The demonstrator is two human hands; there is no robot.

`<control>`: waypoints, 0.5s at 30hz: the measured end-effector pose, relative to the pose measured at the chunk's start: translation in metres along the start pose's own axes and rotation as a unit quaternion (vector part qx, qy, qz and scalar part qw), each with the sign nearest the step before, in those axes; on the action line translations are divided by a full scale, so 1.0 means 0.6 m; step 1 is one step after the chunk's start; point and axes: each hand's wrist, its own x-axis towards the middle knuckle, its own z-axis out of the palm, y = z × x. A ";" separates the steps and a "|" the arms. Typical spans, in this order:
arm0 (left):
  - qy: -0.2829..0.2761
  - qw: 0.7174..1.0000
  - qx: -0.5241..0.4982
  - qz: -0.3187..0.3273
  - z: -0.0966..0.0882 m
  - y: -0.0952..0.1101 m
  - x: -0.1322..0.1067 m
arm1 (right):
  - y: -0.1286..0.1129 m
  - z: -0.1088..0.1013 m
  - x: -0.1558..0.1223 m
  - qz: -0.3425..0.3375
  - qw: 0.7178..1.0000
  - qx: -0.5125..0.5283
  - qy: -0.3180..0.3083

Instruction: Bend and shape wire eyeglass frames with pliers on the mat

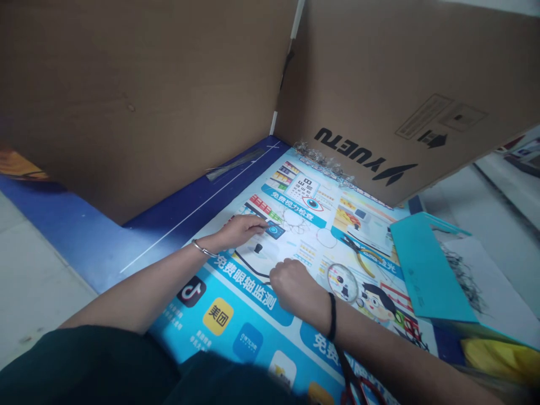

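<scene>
My left hand lies on a printed blue poster with its fingers stretched out to the right, the tips resting on a small blue square of the print. My right hand is curled into a fist, knuckles up, just in front of it. A thin dark curved wire runs across the poster between the two hands and ends under the right fist. What the fist grips is hidden. A small dark piece sits between the hands. A round clear lens lies right of the right hand.
Tall cardboard walls close off the back and right. Yellow-handled pliers lie beyond the lens. A teal folder and white paper with dark wire bits are at right. A clear bag of small parts and thin metal strips lie by the walls. Red-handled scissors are near my right forearm.
</scene>
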 end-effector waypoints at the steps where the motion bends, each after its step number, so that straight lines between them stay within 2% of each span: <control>1: 0.005 1.000 -0.006 -0.003 -0.001 0.001 0.000 | 0.002 0.001 -0.001 0.004 1.000 0.006 0.002; 9: 0.010 1.000 -0.015 0.012 0.000 0.003 0.002 | 0.050 0.011 -0.032 0.075 0.993 0.077 0.057; 12: 0.009 1.000 -0.015 0.008 0.003 -0.001 0.001 | 0.070 0.012 -0.047 0.116 0.979 0.147 0.087; 15: 0.005 1.000 -0.013 0.001 0.004 -0.005 0.000 | 0.079 0.017 -0.058 0.113 0.966 0.198 0.120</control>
